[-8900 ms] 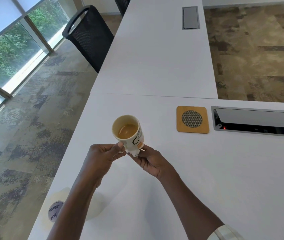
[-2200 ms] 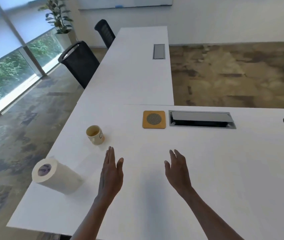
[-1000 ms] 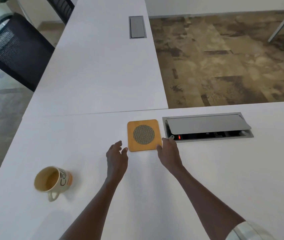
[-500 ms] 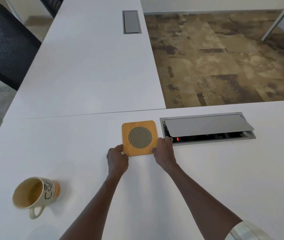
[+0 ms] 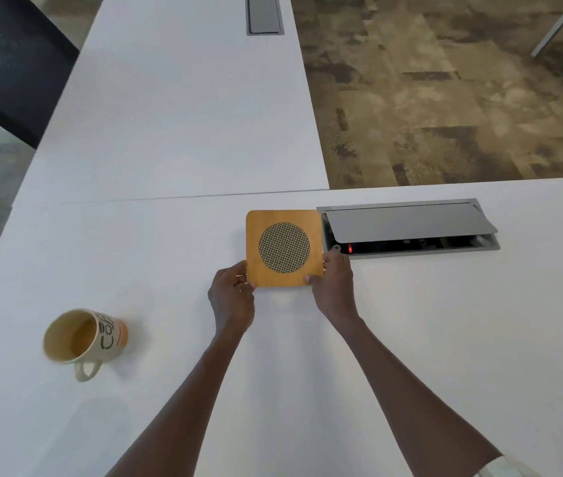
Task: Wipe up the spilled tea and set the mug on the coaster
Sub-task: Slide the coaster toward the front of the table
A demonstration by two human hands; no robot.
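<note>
now the left hand (image 5: 231, 297) and right hand (image 5: 335, 287) pinch the coaster's (image 5: 284, 249) near corners.

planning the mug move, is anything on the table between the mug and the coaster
Nothing visible lies on the bare white table between the mug and the coaster. Only the left hand and right hand gripping the coaster's near corners are there.

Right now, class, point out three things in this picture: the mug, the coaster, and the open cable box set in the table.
mug (image 5: 82, 339): head view, on its inner wall.
coaster (image 5: 284, 247): head view, on its round mesh centre.
cable box (image 5: 410, 222): head view, on its raised grey lid.
</note>
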